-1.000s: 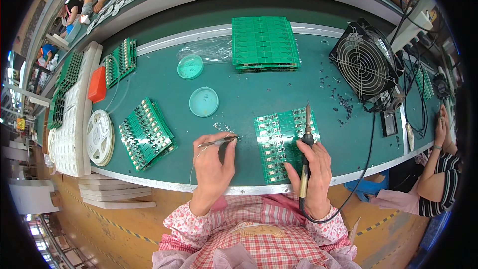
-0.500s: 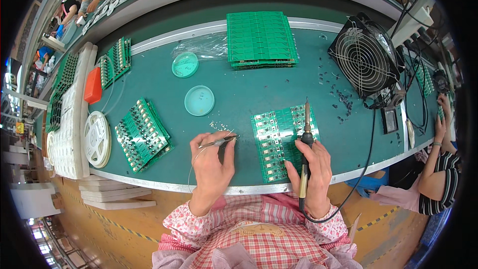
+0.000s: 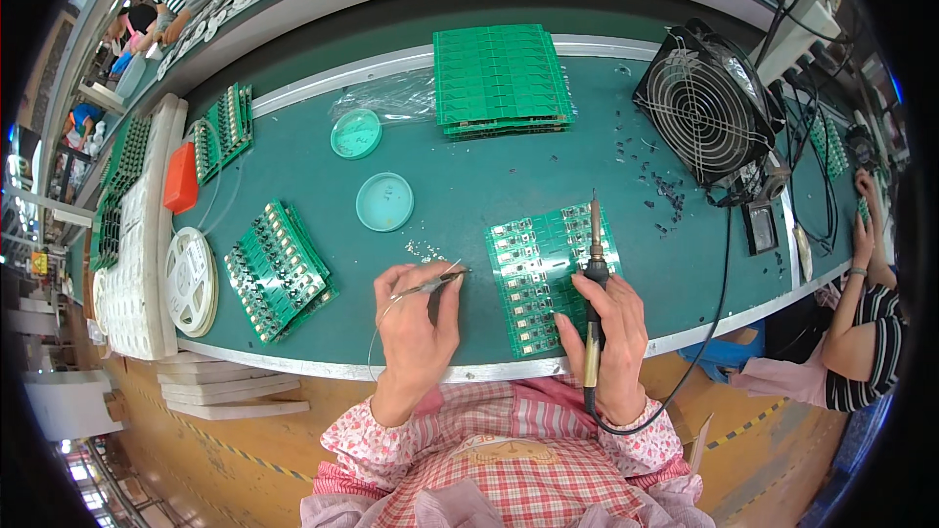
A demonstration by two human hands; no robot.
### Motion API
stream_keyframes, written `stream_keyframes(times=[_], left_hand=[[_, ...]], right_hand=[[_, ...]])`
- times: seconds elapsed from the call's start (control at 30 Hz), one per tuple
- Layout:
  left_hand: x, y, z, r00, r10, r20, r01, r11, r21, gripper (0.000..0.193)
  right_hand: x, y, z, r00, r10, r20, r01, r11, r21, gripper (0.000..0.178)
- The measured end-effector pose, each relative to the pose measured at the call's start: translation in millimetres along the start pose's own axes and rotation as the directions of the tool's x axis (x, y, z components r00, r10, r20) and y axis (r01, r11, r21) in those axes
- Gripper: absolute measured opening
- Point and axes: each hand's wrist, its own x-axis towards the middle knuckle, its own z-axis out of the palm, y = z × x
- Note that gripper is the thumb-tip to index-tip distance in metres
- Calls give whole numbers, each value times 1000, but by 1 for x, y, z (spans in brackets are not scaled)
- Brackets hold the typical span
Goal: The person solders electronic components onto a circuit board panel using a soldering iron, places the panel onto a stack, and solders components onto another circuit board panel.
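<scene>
My left hand (image 3: 411, 330) grips a pair of tweezers (image 3: 427, 286), points to the right, over the bench left of a green circuit board (image 3: 523, 279). A thin pale wire (image 3: 371, 344) also runs through its fingers and curls down past the wrist. Wrapped round a soldering iron (image 3: 596, 246), my right hand (image 3: 618, 332) rests at the board's near right part. The iron's tip points away from me, by the board's far edge. The board bears rows of small white and dark parts. Whether the tweezers hold a part is too small to tell.
Small white parts (image 3: 424, 251) lie beyond my left hand, near two round dishes (image 3: 384, 201). Stacked boards (image 3: 502, 78) stand at the back, more boards (image 3: 279, 274) at left beside a white reel (image 3: 191, 284). A fan (image 3: 704, 112) and scattered black bits (image 3: 667, 198) are right. A co-worker's hands (image 3: 863, 225) show far right.
The whole view has shifted slightly. Both hands keep their grips and have hardly moved; the tweezers and iron stay in nearly the same places by the board.
</scene>
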Motion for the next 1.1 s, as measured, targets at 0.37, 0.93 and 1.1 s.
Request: stream_keyframes(times=[0.37,0.93,1.1], left_hand=[[-1,14,11,989,55,136,-33,987,-156,13],[6,14,16,987,62,146,-46,993,-110,10],[7,14,16,984,76,158,-60,993,-103,12]], right_hand=[[-2,0,-1,1000,15,-7,-15,999,36,48],[-1,3,-1,1000,17,-3,-16,998,58,50],[-2,3,-1,1000,20,4,-20,997,74,50]])
